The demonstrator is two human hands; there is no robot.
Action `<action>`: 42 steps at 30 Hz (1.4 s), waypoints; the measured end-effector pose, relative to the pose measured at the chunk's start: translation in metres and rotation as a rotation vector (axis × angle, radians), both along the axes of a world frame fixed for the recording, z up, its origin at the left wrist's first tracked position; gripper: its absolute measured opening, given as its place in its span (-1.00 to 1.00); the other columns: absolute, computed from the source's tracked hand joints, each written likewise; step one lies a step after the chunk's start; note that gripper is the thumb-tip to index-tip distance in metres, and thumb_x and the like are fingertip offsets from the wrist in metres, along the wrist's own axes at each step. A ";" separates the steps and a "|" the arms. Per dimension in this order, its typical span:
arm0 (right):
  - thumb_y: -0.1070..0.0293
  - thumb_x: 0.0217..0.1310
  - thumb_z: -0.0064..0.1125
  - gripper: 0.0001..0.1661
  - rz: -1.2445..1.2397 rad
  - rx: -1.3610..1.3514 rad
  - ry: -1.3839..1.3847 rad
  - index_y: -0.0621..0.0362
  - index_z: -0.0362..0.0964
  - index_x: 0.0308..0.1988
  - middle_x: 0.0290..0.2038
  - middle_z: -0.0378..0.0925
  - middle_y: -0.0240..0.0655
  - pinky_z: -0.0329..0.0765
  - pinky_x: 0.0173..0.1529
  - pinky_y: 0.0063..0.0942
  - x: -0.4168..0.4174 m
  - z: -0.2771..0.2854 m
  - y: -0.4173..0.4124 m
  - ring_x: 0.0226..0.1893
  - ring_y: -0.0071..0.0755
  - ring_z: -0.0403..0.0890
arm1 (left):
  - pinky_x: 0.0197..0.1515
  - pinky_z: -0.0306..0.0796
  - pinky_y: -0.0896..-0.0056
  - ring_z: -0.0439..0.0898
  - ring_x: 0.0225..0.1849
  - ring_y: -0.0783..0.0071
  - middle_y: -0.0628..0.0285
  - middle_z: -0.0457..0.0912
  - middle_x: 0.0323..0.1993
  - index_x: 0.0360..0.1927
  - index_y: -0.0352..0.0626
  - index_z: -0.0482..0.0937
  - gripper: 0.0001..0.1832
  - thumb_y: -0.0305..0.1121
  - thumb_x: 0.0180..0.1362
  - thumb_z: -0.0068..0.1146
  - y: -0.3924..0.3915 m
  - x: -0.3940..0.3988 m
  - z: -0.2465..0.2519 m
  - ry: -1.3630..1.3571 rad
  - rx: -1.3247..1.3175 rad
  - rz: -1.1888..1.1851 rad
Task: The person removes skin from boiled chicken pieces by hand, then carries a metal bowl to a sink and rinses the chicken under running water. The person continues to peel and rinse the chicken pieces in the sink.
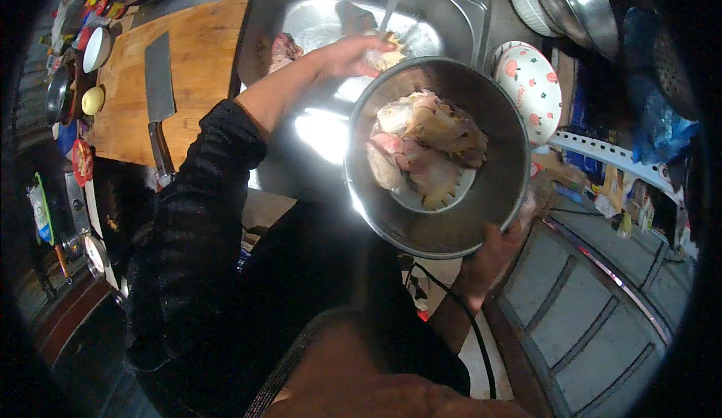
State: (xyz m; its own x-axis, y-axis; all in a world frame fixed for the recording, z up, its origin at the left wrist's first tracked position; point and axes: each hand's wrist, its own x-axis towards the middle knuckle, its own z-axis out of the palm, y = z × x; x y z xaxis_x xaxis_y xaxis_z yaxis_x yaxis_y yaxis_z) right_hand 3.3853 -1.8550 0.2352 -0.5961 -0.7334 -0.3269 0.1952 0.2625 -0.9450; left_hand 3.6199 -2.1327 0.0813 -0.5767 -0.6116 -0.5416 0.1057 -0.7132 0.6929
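Note:
My left hand (352,57) holds a pale piece of raw poultry (392,54) over the sink (282,153), beside a stream of running water (393,0). My right hand (496,248) grips the near right rim of a round metal pot (434,236), which is tilted so its inside faces me. Several raw poultry pieces (426,141) with yellowish skin lie in the pot. At the sink's left side is another piece of raw meat (286,48), partly hidden by my left forearm. A dark flat shape (355,17) shows on the sink's far side.
Left of the sink, a cleaver (159,82) lies on a wooden cutting board (208,40), its handle over the near edge. A peeled-looking round yellow vegetable (93,101) sits beside the board. Patterned plates (533,93) and stacked metal bowls (581,9) stand at the right.

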 end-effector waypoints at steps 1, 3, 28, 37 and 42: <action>0.58 -0.06 -0.12 -0.66 -0.003 0.008 0.005 0.24 0.34 -0.17 -0.29 0.45 -0.33 0.41 -0.21 -0.54 -0.004 -0.007 0.004 -0.33 -0.47 0.46 | -0.07 0.49 0.26 0.49 -0.07 0.31 0.16 0.48 -0.10 0.00 -0.16 0.40 -0.56 -0.31 0.02 0.16 0.001 -0.002 -0.001 0.099 0.035 -0.010; 0.59 -0.06 -0.12 -0.65 -0.016 0.002 0.025 0.25 0.34 -0.16 -0.29 0.46 -0.33 0.42 -0.22 -0.53 -0.007 -0.008 0.009 -0.33 -0.47 0.47 | -0.07 0.49 0.25 0.49 -0.07 0.32 0.18 0.46 -0.11 -0.04 -0.18 0.41 -0.58 -0.35 0.00 0.17 0.009 0.003 0.000 0.285 0.109 -0.041; 0.60 -0.16 -0.06 -0.66 -0.007 0.041 0.086 0.26 0.31 -0.22 -0.31 0.42 -0.31 0.44 -0.21 -0.48 -0.001 -0.004 0.001 -0.33 -0.42 0.46 | 0.21 0.14 -0.13 -0.07 0.29 -0.31 -0.07 -0.19 0.34 0.30 0.31 0.03 0.00 -0.12 -0.25 0.35 0.014 0.107 0.008 -1.637 -0.707 -0.569; 0.57 -0.10 -0.08 -0.66 -0.015 0.020 0.058 0.26 0.31 -0.19 -0.31 0.43 -0.34 0.41 -0.17 -0.50 -0.007 -0.012 0.007 -0.31 -0.46 0.45 | 0.11 0.27 -0.01 0.20 0.20 -0.04 0.01 0.21 0.17 0.18 0.21 0.22 -0.32 -0.36 -0.09 0.15 0.019 0.111 -0.057 -1.526 -1.152 -0.989; 0.56 -0.10 -0.07 -0.65 0.004 0.003 0.029 0.28 0.33 -0.18 -0.32 0.45 -0.34 0.37 -0.16 -0.53 0.001 -0.002 0.000 -0.31 -0.47 0.44 | -0.17 0.41 0.24 0.57 -0.29 0.26 0.13 0.60 -0.44 -0.44 -0.01 0.60 -0.63 0.08 -0.08 0.23 0.007 0.110 -0.067 -1.060 -0.905 -0.413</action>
